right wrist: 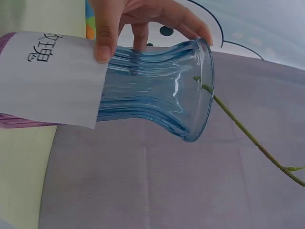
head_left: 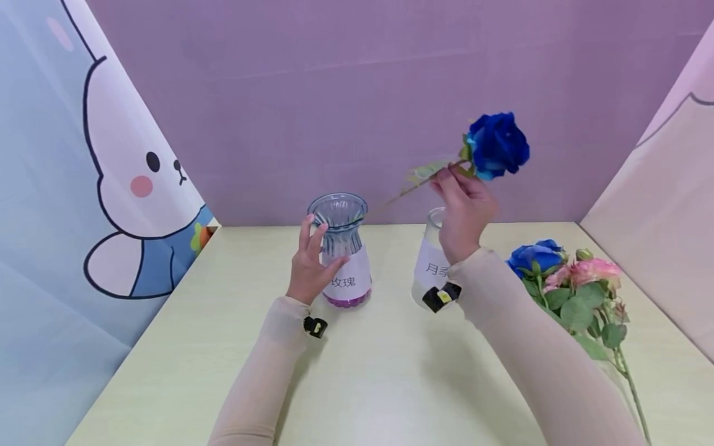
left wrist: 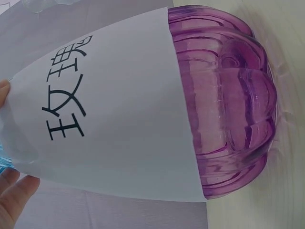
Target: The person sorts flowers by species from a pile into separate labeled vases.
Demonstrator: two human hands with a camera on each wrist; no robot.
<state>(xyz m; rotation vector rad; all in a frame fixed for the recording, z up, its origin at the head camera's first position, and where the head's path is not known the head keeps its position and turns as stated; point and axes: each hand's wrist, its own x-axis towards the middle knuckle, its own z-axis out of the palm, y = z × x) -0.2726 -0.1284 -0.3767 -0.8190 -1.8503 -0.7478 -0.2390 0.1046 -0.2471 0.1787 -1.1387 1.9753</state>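
Note:
My left hand (head_left: 312,269) holds a glass vase (head_left: 348,243) at its neck, the thumb at the paper label and the fingers up by the rim. The vase is blue above and purple at its base (left wrist: 228,95). My right hand (head_left: 465,207) pinches the stem of a blue artificial rose (head_left: 498,145) just below the bloom. The rose tilts, bloom up to the right, its stem slanting down left to the vase. In the right wrist view, the green stem (right wrist: 257,143) has its tip just inside the vase mouth. The left fingertips show only partly in the left wrist view.
A second labelled glass vase (head_left: 420,291) stands to the right, partly behind my right hand and wrist. Farther right on the pale table (head_left: 379,384) lie another blue rose (head_left: 535,255) and a pink flower (head_left: 591,272) with leafy stems. A purple cloth (head_left: 357,111) hangs behind.

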